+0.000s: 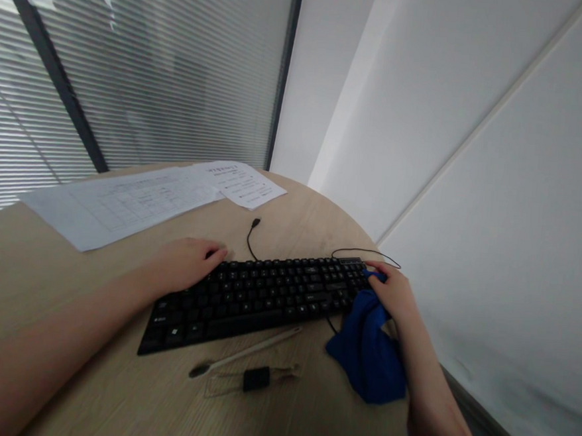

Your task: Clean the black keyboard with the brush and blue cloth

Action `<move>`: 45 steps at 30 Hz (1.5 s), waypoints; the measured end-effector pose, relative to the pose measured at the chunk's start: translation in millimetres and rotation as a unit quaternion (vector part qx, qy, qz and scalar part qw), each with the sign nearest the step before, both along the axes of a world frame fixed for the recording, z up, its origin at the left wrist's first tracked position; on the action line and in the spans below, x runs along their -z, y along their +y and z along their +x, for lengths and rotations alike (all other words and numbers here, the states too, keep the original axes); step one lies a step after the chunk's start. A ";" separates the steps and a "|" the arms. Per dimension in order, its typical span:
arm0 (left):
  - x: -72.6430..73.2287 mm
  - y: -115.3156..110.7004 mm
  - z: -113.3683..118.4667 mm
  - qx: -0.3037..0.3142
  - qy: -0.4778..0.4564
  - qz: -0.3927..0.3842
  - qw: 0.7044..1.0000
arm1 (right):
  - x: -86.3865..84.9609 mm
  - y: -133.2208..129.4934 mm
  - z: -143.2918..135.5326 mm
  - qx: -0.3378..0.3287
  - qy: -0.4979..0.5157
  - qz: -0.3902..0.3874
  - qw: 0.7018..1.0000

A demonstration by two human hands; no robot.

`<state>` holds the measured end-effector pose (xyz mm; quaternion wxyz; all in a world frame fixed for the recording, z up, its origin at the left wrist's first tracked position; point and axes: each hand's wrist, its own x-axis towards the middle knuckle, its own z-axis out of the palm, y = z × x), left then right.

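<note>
A black keyboard (270, 293) lies at a slant on the wooden table. My left hand (188, 262) rests on its upper left part, the fingers wrapped round its far edge. At the keyboard's right end, my right hand (388, 288) pinches a blue cloth (373, 356), which hangs down over the near right corner onto the table. In front of the keyboard lie a thin brush (252, 351) with a dark head and a wire tool with a black block (256, 379). A black cable with a plug (255, 223) shows behind the keyboard.
Printed papers (137, 200) lie on the far left of the round-edged table (316, 213). Window blinds (181, 71) stand beyond them. A white wall (494, 225) runs close along the table's right side.
</note>
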<state>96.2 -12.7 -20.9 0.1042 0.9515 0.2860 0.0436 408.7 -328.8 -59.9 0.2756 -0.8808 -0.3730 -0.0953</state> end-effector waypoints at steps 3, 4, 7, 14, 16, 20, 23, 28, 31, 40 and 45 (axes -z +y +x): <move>-1.9 -0.6 0.2 -0.007 0.003 -0.004 1.000 | 4.0 0.2 5.5 0.007 0.039 0.024 0.999; -2.6 -1.0 0.2 -0.008 0.005 -0.004 1.000 | 5.7 0.3 7.5 0.008 0.050 0.034 0.998; -3.4 -1.4 0.4 -0.004 0.006 -0.002 1.000 | 11.2 1.2 13.1 -0.001 0.070 0.060 0.996; 0.9 1.3 0.7 -0.014 0.013 0.010 1.000 | 12.5 3.1 17.8 0.031 0.080 0.034 0.996; 1.0 1.3 -1.3 0.002 0.009 0.011 1.000 | 9.3 2.1 17.7 0.032 0.070 0.009 0.997; -0.3 2.3 -8.4 0.089 -0.011 0.002 0.996 | -1.1 1.1 20.9 0.018 0.044 -0.044 0.998; 0.0 4.3 -13.0 0.119 -0.025 -0.020 0.992 | -17.4 4.9 23.7 -0.001 0.037 -0.063 0.997; 0.6 5.9 -15.4 0.126 -0.051 -0.043 0.990 | -70.6 24.0 0.8 -0.118 0.071 -0.066 0.988; -0.2 7.1 -15.7 0.132 -0.046 -0.064 0.988 | -108.1 45.9 -38.8 -0.236 0.099 -0.097 0.962; 6.9 22.5 -16.8 0.117 -0.105 -0.190 0.969 | -129.2 146.9 -175.8 -0.540 0.007 -0.060 0.840; 14.1 33.9 -14.5 0.040 -0.200 -0.274 0.940 | -75.8 189.0 -210.6 -0.614 0.024 -0.004 0.789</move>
